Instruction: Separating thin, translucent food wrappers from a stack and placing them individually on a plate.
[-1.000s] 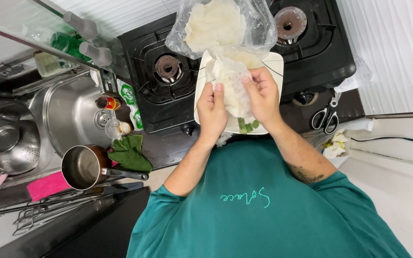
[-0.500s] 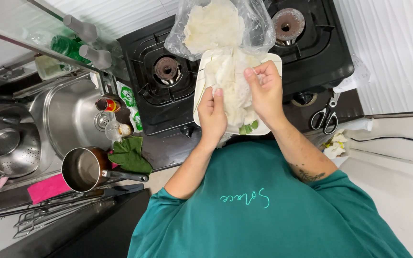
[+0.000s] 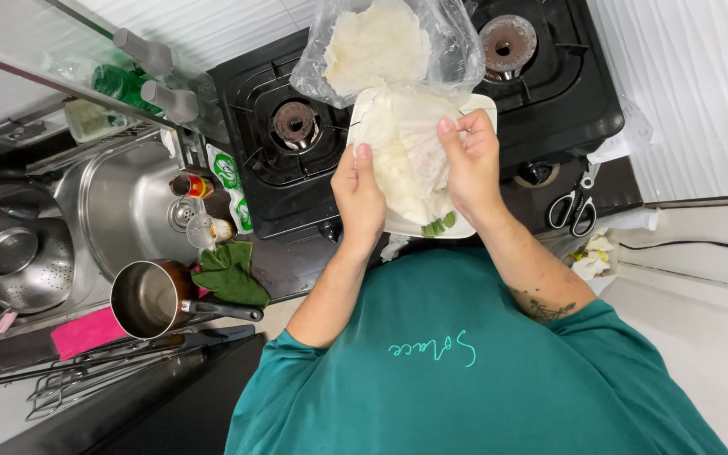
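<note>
Over black stove (image 3: 431, 101) beside sink (image 3: 120, 202): left hand (image 3: 362, 195) and right hand (image 3: 469, 160), both pinching thin white sheet (image 3: 406, 156), now lifted off white plate (image 3: 486, 105) below plastic bag (image 3: 381, 42), peeling apparently underway.

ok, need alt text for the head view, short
Seen from above, a person in a teal shirt holds a thin white sheet between left hand and right hand over a white plate resting on a black gas stove. A clear bag of white sheets lies beyond; a sink and saucepan sit left, scissors right.
</note>
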